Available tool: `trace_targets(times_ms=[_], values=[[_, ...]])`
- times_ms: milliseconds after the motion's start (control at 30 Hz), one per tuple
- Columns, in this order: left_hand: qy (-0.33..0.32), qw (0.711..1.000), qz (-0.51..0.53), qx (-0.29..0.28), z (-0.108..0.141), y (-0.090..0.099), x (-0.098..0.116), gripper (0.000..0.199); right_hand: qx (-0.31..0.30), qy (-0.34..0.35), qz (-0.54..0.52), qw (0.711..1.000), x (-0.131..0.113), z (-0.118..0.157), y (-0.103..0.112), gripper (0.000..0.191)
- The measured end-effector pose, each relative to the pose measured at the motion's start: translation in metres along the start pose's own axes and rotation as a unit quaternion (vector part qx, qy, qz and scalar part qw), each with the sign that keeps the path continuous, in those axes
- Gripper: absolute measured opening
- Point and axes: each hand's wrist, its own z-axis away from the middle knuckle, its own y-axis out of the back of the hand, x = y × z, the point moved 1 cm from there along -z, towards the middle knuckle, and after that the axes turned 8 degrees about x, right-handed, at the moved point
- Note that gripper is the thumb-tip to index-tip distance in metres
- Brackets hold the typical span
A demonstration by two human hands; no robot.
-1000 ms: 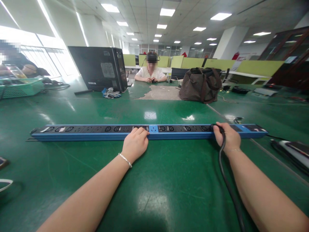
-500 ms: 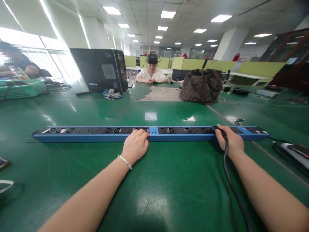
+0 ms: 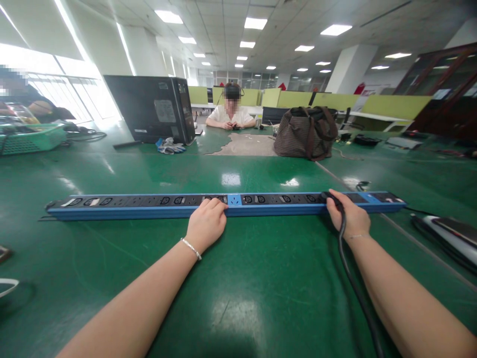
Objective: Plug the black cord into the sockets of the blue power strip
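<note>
A long blue power strip (image 3: 126, 213) with a black socket face lies crosswise on the green table. My left hand (image 3: 206, 221) is closed over its near edge around the middle, fingers on the socket face just left of a light-blue socket (image 3: 234, 200). Toward the strip's right end, my right hand (image 3: 350, 214) grips a black plug (image 3: 326, 196) against the socket face; whether it is fully seated I cannot tell. The plug's thick black cord (image 3: 347, 263) runs down toward me past my right forearm.
Beyond the strip stand a black computer case (image 3: 149, 109), work gloves (image 3: 170, 145) and a brown bag (image 3: 305, 132). A green basket (image 3: 37, 139) sits at left. One person (image 3: 231, 112) sits opposite, another at far left. At right lies a grey-and-black device (image 3: 447, 236).
The whole view has shifted slightly, so everything sits a little further left. Both hands keep their places on the strip and the plug.
</note>
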Motion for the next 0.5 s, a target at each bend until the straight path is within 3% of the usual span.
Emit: trace_targets(times_ms=[500], values=[[0.0, 1.0, -0.012, -0.01, -0.0002, -0.0003, 0.0012, 0.024, 0.045, 0.084, -0.075, 0.993, -0.0073, -0.0004, -0.0036, 0.041]])
